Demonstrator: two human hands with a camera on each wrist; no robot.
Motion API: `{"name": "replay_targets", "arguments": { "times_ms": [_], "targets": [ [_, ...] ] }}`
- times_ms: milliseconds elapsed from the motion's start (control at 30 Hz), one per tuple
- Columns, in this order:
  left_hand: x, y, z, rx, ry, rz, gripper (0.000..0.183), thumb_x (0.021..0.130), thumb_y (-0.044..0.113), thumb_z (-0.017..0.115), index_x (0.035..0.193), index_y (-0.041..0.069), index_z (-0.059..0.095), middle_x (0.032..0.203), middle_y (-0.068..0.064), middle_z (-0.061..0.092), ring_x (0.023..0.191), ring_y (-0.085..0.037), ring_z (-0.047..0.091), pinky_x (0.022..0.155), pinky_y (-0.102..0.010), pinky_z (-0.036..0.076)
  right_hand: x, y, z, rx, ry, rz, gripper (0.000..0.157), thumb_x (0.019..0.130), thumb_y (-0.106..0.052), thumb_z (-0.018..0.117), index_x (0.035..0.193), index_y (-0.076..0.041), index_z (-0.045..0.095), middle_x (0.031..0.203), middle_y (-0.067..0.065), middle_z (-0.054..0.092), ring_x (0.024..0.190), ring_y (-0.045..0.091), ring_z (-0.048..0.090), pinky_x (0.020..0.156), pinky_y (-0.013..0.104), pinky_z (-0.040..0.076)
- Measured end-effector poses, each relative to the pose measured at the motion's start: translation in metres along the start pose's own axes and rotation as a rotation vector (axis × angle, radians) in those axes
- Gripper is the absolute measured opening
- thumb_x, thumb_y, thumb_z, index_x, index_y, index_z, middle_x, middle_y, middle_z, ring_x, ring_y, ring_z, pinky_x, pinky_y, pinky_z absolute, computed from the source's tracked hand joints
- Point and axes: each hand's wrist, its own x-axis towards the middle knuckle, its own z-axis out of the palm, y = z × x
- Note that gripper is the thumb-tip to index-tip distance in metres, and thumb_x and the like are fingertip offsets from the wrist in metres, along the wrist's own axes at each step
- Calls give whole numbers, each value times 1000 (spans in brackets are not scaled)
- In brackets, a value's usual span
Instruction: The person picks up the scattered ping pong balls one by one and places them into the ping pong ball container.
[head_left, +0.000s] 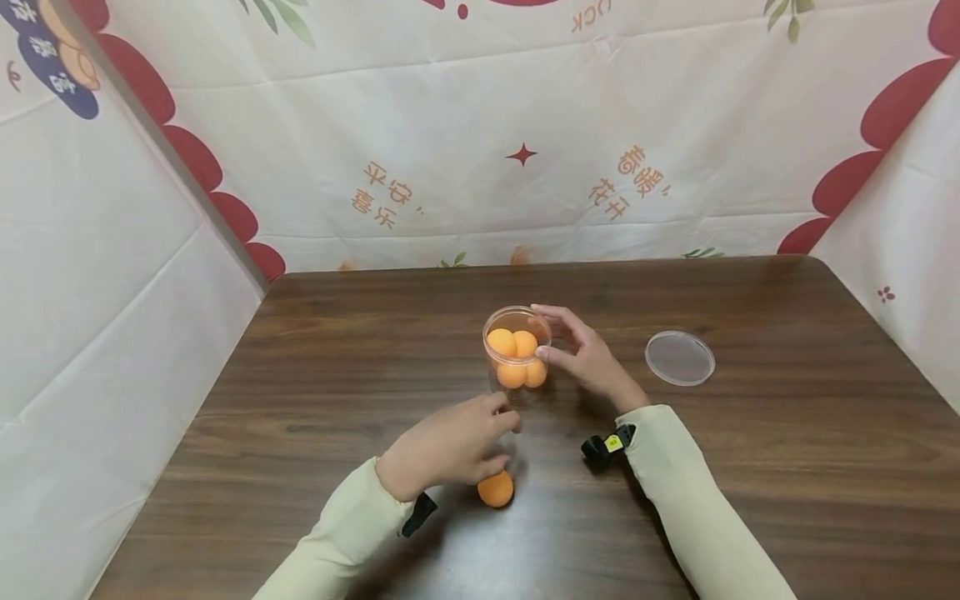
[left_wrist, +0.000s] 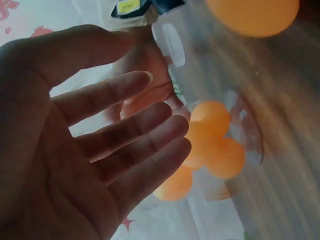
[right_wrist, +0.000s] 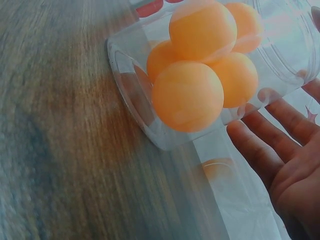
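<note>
A clear plastic jar [head_left: 517, 362] stands upright on the table with several orange ping-pong balls [right_wrist: 188, 96] piled inside. My right hand [head_left: 588, 354] holds the jar near its rim, thumb on the near side and fingers on the far side. In the right wrist view, fingertips [right_wrist: 241, 131] lie along the jar's wall. Below and left of the jar, my left hand [head_left: 457, 442] hovers over the table with loosely bent fingers and nothing in its palm. One loose orange ball [head_left: 496, 489] sits on the table just under its thumb.
A round clear lid [head_left: 680, 358] lies flat on the brown wooden table [head_left: 300, 400], right of the jar. Printed white cloth [head_left: 480, 108] hangs behind the table and along both sides. Dark wrist straps [head_left: 597, 450] show at the cuffs.
</note>
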Motion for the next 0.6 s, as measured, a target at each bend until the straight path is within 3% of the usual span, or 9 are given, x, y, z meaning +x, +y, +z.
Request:
{"name": "replay_targets", "arguments": {
  "times_ms": [433,600],
  "targets": [
    [-3,9,23,-38,-86,-7,34,84,30,71,113,15,62,93,5,53,68,-3,44,57,-14,37,0,0,-1,-1,-4,-5,57,87,-1,65,140,-8,43,135,18,54,124,34,51,101,37,42],
    [-3,11,31,9,-105,-1,34,80,33,74,108,17,62,88,7,50,65,-2,41,54,-14,32,0,2,0,-3,-5,0,58,87,-1,65,140,-9,43,135,18,53,124,34,51,101,36,42]
  ]
}}
